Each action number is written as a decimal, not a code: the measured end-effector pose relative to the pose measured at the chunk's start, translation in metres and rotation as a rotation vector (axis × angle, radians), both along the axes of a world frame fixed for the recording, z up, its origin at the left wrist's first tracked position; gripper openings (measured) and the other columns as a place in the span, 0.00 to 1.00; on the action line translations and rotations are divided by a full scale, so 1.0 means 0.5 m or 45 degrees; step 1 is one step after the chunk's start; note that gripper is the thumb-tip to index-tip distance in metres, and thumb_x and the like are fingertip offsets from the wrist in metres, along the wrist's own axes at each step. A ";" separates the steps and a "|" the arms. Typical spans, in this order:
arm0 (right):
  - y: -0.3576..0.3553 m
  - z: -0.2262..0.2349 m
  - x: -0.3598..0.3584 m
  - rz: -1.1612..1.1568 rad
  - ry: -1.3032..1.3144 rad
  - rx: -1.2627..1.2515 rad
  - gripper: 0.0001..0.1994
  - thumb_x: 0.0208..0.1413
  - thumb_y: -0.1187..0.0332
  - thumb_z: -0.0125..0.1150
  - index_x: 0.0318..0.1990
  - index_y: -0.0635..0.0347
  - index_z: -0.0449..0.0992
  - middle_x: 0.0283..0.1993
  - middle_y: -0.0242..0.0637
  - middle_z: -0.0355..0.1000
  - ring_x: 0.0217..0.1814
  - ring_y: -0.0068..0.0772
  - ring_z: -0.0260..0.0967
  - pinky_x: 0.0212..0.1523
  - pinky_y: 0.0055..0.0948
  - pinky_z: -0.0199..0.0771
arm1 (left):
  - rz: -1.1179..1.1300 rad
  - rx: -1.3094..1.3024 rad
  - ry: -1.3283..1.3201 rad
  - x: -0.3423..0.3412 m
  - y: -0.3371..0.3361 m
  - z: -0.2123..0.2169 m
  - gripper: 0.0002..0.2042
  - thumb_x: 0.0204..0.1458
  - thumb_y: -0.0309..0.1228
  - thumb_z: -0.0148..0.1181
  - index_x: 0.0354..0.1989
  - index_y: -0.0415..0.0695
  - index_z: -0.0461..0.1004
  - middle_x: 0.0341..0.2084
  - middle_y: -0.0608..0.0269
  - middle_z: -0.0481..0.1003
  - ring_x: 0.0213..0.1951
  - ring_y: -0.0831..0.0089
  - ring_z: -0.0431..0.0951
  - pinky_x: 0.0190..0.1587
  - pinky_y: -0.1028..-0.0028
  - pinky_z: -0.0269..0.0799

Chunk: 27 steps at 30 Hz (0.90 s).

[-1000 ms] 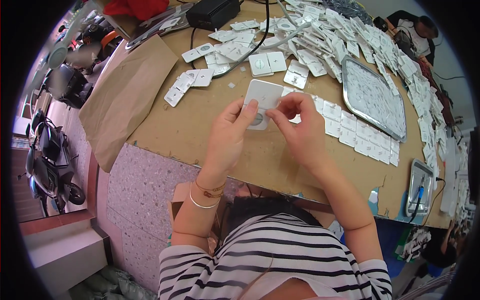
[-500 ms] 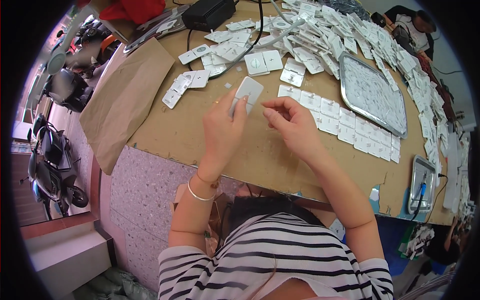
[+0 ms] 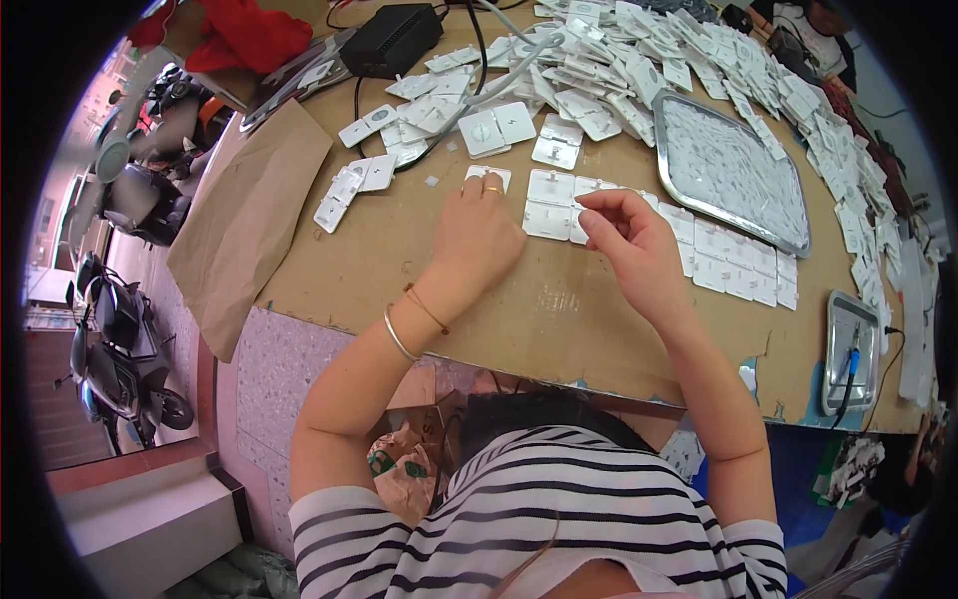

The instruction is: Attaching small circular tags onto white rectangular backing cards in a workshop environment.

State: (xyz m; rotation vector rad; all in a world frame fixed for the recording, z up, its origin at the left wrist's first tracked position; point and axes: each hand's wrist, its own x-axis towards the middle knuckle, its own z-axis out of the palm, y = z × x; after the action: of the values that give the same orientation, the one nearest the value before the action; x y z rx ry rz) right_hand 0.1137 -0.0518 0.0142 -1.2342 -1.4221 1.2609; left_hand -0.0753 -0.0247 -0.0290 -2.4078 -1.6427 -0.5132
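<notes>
My left hand is palm down over the table, its fingers closed on a white hinged plastic plate. Most of that plate is hidden under the fingers. It lies just left of a double row of opened white plates with small clips. Above this row hovers my right hand, thumb and forefinger brought together in a pinch. Whatever may be between those fingertips is too small to make out.
A metal tray of small clear-white parts stands beyond the row. Behind it is a large heap of white plates. A black box with cables sits far left, brown paper nearer. A smaller tray holds a blue-handled tool.
My left hand has turned palm down and brought the white plate from a raised, tilted hold to the tabletop beside the row. My right hand has moved rightward, still pinched.
</notes>
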 end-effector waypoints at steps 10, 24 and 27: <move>-0.001 -0.004 0.055 -0.059 0.020 -0.032 0.10 0.56 0.68 0.56 0.43 0.63 0.72 0.34 0.27 0.69 0.34 0.16 0.64 0.38 0.18 0.68 | 0.071 -0.531 -0.822 -0.075 0.022 0.052 0.15 0.43 0.25 0.55 0.42 0.37 0.71 0.33 0.52 0.73 0.31 0.57 0.75 0.38 0.63 0.70; 0.047 0.002 0.200 -0.333 -0.079 0.135 0.10 0.55 0.68 0.56 0.42 0.63 0.73 0.33 0.28 0.70 0.32 0.16 0.63 0.37 0.17 0.66 | 0.017 0.119 -0.154 -0.022 0.189 0.041 0.22 0.35 0.34 0.69 0.40 0.38 0.73 0.38 0.54 0.73 0.42 0.56 0.71 0.43 0.63 0.67; 0.117 0.005 0.266 -0.508 -0.685 0.240 0.10 0.53 0.68 0.57 0.41 0.62 0.74 0.34 0.33 0.72 0.32 0.22 0.66 0.37 0.22 0.68 | -0.039 0.065 -0.399 -0.007 0.179 0.041 0.15 0.37 0.30 0.67 0.34 0.39 0.74 0.35 0.55 0.72 0.38 0.59 0.72 0.40 0.64 0.68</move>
State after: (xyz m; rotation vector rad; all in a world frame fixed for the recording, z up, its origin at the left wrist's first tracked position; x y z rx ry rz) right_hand 0.2466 0.0067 0.0166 -1.6968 -1.5133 0.5292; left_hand -0.0790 0.0649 -0.0085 -2.4148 -1.6838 -0.9684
